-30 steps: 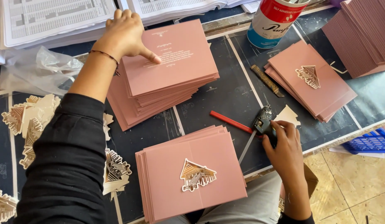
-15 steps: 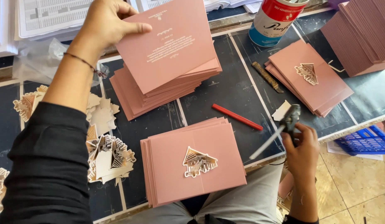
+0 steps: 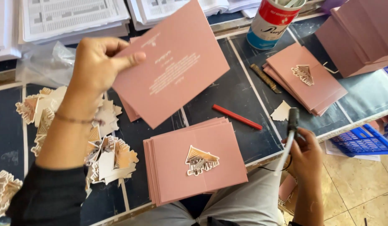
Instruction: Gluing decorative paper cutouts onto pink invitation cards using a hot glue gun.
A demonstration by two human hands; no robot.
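The left hand [image 3: 95, 62] has its fingers clamped on a matte pink card [image 3: 173, 62] lifted above the dark table [image 3: 240, 96], while the right hand [image 3: 306, 157] grips a glue gun [image 3: 289, 134] near the red-and-blue can [image 3: 271, 23].

One second ago the left hand [image 3: 95, 62] lay flat on the stack of pink cards in the upper middle of the frame, a finger pressing on the top card. Now it is raised, and it pinches a single pink card [image 3: 173, 62] by its left edge, lifted and tilted so that it hides most of that stack. The right hand [image 3: 305, 157], which gripped the glue gun [image 3: 288, 138] low on the dark table beside the small cream cutout [image 3: 282, 112], has pulled back past the table's front edge at the lower right, the glue gun now upright with its nozzle pointing up.
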